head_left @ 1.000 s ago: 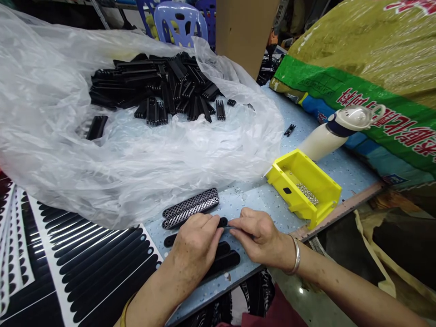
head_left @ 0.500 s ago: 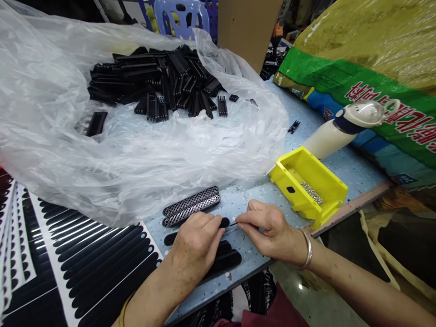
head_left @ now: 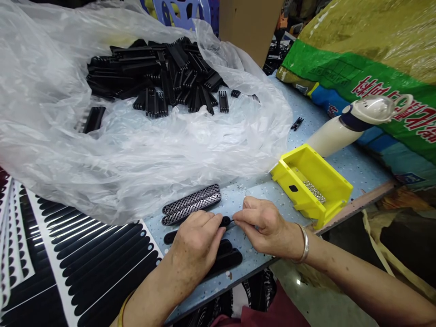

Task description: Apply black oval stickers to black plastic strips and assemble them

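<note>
My left hand [head_left: 197, 240] is closed around a black, round-ended plastic bar [head_left: 225, 221], most of it hidden under the fingers. My right hand [head_left: 260, 225] pinches a thin dark strip [head_left: 232, 221] at the bar's right end; its exact kind is too small to make out. Just behind the left hand lie two black bars with lattice-patterned faces [head_left: 191, 204], side by side. Smooth black bars [head_left: 228, 262] rest in front of that hand, near the table edge. Another black bar end [head_left: 169, 238] shows to its left.
Clear plastic sheeting [head_left: 204, 150] holds a heap of black slotted parts [head_left: 163, 72]. Sheets of black rounded strips [head_left: 109, 259] lie at left. At right stand a yellow bin [head_left: 306, 209] with small metal pieces, a white bottle [head_left: 330, 136] and a large printed sack [head_left: 340, 68].
My right hand has shifted slightly left, closer to the bar's end, still pinching the thin strip. My left hand stays almost in place. The view has tilted a little.
</note>
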Motion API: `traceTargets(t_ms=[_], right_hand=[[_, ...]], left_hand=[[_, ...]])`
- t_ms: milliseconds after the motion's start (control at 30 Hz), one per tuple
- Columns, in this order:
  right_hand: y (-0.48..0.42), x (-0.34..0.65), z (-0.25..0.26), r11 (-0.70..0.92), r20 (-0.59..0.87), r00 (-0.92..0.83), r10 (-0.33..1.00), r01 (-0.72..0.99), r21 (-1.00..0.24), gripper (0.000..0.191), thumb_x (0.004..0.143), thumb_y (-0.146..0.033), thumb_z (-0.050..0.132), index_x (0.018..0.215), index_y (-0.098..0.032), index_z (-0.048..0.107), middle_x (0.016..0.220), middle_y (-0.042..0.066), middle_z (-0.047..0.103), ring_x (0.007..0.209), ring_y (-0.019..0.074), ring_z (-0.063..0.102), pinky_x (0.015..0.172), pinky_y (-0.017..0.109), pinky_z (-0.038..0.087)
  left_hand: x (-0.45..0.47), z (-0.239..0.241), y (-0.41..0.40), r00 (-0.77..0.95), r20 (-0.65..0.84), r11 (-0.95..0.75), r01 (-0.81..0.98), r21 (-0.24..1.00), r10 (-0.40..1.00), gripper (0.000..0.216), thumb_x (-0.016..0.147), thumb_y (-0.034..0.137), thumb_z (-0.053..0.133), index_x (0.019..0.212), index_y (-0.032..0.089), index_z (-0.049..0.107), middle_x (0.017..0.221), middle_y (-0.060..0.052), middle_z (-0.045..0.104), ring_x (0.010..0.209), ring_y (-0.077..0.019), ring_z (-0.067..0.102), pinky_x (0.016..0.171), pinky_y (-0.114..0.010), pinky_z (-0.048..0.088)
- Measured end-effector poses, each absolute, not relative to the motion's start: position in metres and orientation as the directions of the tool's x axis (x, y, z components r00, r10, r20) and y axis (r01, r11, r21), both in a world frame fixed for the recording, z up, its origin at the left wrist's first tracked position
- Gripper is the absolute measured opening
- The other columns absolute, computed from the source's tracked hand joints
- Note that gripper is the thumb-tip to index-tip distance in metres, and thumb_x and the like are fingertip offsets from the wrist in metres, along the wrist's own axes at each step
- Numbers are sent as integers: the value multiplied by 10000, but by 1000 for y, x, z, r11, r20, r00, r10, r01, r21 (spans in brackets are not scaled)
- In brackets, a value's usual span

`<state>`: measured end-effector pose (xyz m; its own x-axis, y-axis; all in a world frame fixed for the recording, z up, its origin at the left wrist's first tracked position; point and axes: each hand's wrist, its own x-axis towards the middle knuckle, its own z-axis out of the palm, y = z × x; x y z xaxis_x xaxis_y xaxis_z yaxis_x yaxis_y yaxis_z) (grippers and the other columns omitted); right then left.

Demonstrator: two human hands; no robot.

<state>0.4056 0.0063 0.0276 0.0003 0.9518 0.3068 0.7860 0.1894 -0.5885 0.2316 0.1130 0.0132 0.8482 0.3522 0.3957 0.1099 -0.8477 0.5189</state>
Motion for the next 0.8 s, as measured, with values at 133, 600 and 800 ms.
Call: traceTargets(t_ms=[133,600,800], right_hand=[[6,405,29,191,289,-36,957,827,-529,262,846,-81,471,647,-160,623,606,-4,398,585,138,404,551,283,291],[60,424,47,-149,-260,-131,957,550,-822,190,648,-3,517,549,-139,606,514,-43,481,524,85,417,497,223,319],[64,421,46,-417,-462,-56,885,346,-841,168,610,-9,564,492,-125,595,417,-71,413,456,65,354,436,217,261]], left_hand=[[231,13,112,847,390,-844,119,523,361,133,904,120,531,963,143,648,832,-82,686,786,-208,634,716,-361,561],[231,16,115,872,326,-788,105,606,367,141,886,102,557,956,136,675,809,-75,662,774,-195,621,698,-323,542],[232,16,116,869,320,-765,97,637,377,165,887,112,549,954,172,687,796,-57,678,756,-178,632,688,-305,552]])
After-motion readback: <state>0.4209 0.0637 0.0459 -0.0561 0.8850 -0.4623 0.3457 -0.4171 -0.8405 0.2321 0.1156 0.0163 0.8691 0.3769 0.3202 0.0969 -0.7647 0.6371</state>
